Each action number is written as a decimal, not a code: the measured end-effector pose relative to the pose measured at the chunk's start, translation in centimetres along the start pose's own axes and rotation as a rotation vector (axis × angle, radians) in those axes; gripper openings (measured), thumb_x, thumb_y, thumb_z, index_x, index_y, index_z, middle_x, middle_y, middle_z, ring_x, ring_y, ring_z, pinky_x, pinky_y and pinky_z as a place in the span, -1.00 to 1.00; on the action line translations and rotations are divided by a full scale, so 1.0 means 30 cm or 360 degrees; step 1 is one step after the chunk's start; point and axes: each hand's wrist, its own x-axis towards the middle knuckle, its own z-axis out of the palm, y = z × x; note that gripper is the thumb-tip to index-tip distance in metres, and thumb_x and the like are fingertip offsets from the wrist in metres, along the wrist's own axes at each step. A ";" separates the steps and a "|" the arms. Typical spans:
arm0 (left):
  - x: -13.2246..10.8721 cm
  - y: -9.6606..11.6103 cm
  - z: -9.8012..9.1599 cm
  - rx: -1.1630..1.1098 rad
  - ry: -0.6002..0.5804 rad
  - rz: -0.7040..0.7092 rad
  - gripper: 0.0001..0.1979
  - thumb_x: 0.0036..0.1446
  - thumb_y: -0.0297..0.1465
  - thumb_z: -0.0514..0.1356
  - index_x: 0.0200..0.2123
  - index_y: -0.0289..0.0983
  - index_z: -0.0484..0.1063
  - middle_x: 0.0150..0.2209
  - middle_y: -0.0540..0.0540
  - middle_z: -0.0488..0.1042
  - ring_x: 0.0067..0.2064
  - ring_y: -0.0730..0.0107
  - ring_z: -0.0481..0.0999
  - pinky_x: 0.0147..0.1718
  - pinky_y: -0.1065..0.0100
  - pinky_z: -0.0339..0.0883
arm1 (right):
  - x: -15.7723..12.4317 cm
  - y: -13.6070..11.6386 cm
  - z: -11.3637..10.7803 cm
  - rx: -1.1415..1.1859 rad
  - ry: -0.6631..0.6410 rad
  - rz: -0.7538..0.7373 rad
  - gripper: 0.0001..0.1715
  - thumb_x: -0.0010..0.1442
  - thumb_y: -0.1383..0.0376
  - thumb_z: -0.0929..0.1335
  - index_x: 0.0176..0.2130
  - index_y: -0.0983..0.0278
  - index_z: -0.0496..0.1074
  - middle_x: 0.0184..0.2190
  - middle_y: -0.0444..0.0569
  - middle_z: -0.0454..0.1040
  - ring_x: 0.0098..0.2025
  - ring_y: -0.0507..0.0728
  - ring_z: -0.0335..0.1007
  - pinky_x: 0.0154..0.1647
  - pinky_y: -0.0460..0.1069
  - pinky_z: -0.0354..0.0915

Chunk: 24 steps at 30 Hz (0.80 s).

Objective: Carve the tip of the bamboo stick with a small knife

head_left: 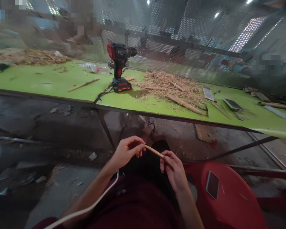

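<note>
Stick (154, 151) pinched between left hand (125, 152), right hand (173, 170).

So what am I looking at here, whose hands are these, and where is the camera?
The camera sits on a person's head, looking down at their own bare hands. The left hand and right hand each pinch one end of a thin pale wooden stick. Ahead is a bright green worktable with a red-and-black cordless drill standing on it, beside a pile of pale wood shavings. At the right, a dark smartphone lies on a red plastic stool.
</note>
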 end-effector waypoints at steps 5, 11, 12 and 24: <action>0.009 0.002 0.011 -0.0003 0.0259 0.0193 -0.78 0.19 -0.31 0.39 -0.20 -0.31 0.52 -0.44 -0.01 0.55 -0.51 0.49 0.52 -0.54 0.48 0.44 | -0.006 0.013 0.001 -0.0002 -0.0062 0.0028 -0.68 0.11 0.14 0.57 -0.20 0.27 0.58 -0.45 -0.09 0.49 -0.52 0.02 0.31 -0.53 -0.10 0.25; 0.018 -0.004 0.043 0.0064 0.0450 0.0346 -0.73 0.16 -0.32 0.40 -0.11 -0.28 0.50 -0.34 -0.02 0.53 -0.42 0.49 0.53 -0.52 0.49 0.46 | -0.022 0.017 0.035 0.0017 -0.0097 -0.0006 -0.72 0.10 0.13 0.56 -0.23 0.22 0.60 -0.46 -0.10 0.47 -0.56 0.01 0.28 -0.56 -0.10 0.22; 0.018 -0.007 0.046 0.0078 0.0457 0.0345 -0.73 0.16 -0.33 0.39 -0.11 -0.28 0.50 -0.36 0.00 0.50 -0.43 0.50 0.52 -0.52 0.50 0.46 | -0.024 0.017 0.040 0.0017 -0.0101 -0.0009 -0.73 0.10 0.13 0.56 -0.23 0.21 0.61 -0.46 -0.10 0.47 -0.56 0.01 0.28 -0.56 -0.10 0.22; 0.019 -0.024 0.052 0.0152 0.0567 0.0294 -0.76 0.16 -0.31 0.39 -0.15 -0.27 0.51 -0.40 0.04 0.41 -0.47 0.54 0.43 -0.51 0.50 0.39 | -0.035 0.038 0.060 0.0034 -0.0143 -0.0064 -0.74 0.09 0.17 0.57 -0.26 0.24 0.57 -0.46 -0.13 0.47 -0.61 -0.03 0.27 -0.58 -0.11 0.17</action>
